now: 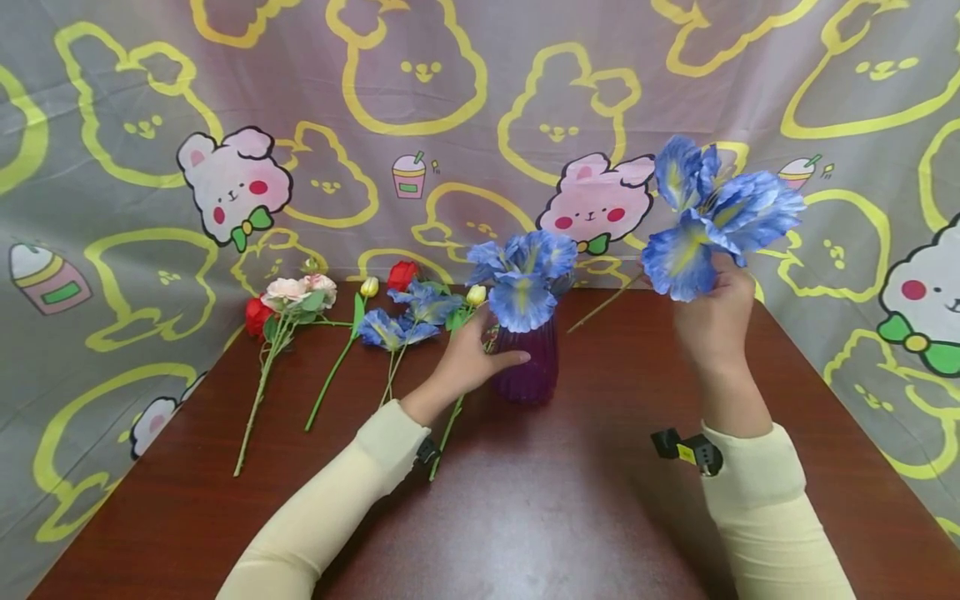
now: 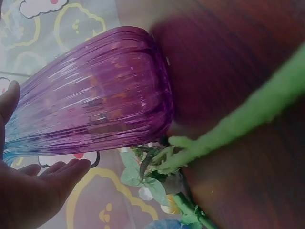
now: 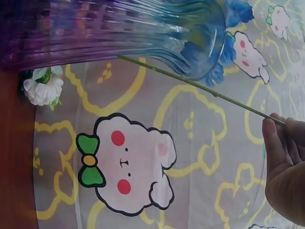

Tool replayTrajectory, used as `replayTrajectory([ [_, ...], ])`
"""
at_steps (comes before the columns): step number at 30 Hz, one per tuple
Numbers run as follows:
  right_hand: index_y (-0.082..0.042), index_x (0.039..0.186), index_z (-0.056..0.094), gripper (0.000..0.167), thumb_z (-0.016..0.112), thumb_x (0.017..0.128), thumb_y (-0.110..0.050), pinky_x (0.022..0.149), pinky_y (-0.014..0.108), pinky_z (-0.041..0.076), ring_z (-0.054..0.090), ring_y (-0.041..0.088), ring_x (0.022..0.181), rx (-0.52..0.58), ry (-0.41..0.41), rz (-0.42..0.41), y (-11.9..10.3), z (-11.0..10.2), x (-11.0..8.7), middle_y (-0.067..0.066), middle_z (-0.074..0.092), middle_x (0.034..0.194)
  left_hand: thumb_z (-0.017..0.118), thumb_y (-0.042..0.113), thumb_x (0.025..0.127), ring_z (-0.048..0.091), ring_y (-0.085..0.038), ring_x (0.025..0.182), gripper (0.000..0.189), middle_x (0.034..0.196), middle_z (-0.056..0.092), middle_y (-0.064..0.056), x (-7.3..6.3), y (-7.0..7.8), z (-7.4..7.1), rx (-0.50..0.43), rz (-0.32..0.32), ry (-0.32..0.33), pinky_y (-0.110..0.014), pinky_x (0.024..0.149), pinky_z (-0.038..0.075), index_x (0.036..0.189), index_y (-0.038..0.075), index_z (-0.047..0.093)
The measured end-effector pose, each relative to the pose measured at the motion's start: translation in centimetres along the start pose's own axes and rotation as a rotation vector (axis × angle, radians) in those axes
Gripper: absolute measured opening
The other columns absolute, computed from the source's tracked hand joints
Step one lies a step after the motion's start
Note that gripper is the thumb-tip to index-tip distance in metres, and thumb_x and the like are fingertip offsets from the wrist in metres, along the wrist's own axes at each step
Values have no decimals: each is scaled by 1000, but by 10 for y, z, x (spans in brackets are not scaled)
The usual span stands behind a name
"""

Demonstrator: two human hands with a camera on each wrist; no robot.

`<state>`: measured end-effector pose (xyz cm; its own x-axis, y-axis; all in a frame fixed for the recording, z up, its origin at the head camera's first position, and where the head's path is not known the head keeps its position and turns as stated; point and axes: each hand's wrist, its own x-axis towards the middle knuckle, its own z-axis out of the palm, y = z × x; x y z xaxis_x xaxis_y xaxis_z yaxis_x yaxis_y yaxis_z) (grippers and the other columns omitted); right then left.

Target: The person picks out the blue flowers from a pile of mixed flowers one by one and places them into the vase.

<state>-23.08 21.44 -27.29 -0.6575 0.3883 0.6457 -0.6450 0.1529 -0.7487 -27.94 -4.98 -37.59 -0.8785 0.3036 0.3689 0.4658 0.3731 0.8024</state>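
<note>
A purple ribbed glass vase (image 1: pixel 528 375), bluish toward its mouth in the right wrist view, stands on the table with a blue artificial iris (image 1: pixel 523 287) at its top. My left hand (image 1: pixel 468 354) is around the vase's upper part, thumb on the near side. In the left wrist view a small gap shows between its fingertips (image 2: pixel 78 166) and the glass. My right hand (image 1: pixel 716 321), raised to the right of the vase, pinches the stem (image 3: pixel 205 90) of another blue iris (image 1: pixel 712 221). That stem slants down, its lower end overlapping the vase in the right wrist view.
Left of the vase lie pale pink roses (image 1: pixel 288 293), a red flower (image 1: pixel 257 317), another red flower (image 1: pixel 403 275), yellow-white tulips (image 1: pixel 369 287) and blue irises (image 1: pixel 384 329). Their stems point toward the front of the brown table (image 1: pixel 517 517). A patterned curtain (image 1: pixel 480 100) hangs behind.
</note>
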Motion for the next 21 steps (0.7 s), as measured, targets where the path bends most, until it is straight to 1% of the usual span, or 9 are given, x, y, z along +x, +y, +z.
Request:
replayTrajectory([
  [1,5,109,66,21,62,88,4,73,26,56,68,17,82,94,6,10,0,0,1,8,68,93,85,28,76,49,-28,126,95,140,49,-18,1,-1,1,10,7,-5,-42,99,45,149,2,31],
  [3,3,115,63,27,65,88,3,71,27,57,70,21,81,221,1,21,-1,0,3,15,67,95,85,30,76,53,-27,121,88,134,53,-18,2,-2,2,35,21,-18,-40,96,48,144,2,38],
  [5,2,121,59,34,67,88,2,70,27,57,70,24,81,308,-6,43,-3,-1,4,20,66,98,85,31,76,54,-27,120,86,136,52,-17,3,-5,3,55,41,-38,-40,95,48,143,2,40],
  [8,-2,131,54,44,66,90,1,74,29,57,70,26,86,363,-19,57,-5,-2,6,21,65,103,85,30,76,54,-27,120,86,140,49,-16,4,-6,4,82,58,-65,-40,94,49,143,3,39],
  [9,0,130,54,43,67,89,1,74,31,57,70,28,85,402,-12,62,-6,-1,7,22,65,101,85,29,76,51,-28,124,91,145,44,-14,4,-7,4,82,65,-73,-41,96,48,147,4,35],
  [12,0,131,53,42,64,91,2,72,34,58,69,30,83,500,-1,71,-8,-1,10,23,65,99,86,27,76,51,-29,124,90,145,44,-16,4,-7,5,83,71,-80,-42,95,48,147,3,35],
  [16,-1,132,53,36,56,96,-8,75,38,58,68,33,82,675,11,96,-11,0,14,24,64,97,85,28,76,51,-29,124,92,146,43,-16,4,-7,5,81,70,-84,-43,95,48,148,3,33],
  [18,1,131,54,37,53,96,-13,78,39,57,67,33,83,672,11,67,-13,0,16,24,64,96,85,28,76,51,-30,124,93,147,41,-15,4,-7,5,82,71,-86,-42,95,48,149,3,31],
  [21,4,126,56,37,50,95,-15,81,40,56,66,35,85,692,32,65,-16,1,21,25,64,96,85,29,77,52,-31,123,95,148,41,-16,5,-8,5,90,68,-87,-41,96,48,149,3,30],
])
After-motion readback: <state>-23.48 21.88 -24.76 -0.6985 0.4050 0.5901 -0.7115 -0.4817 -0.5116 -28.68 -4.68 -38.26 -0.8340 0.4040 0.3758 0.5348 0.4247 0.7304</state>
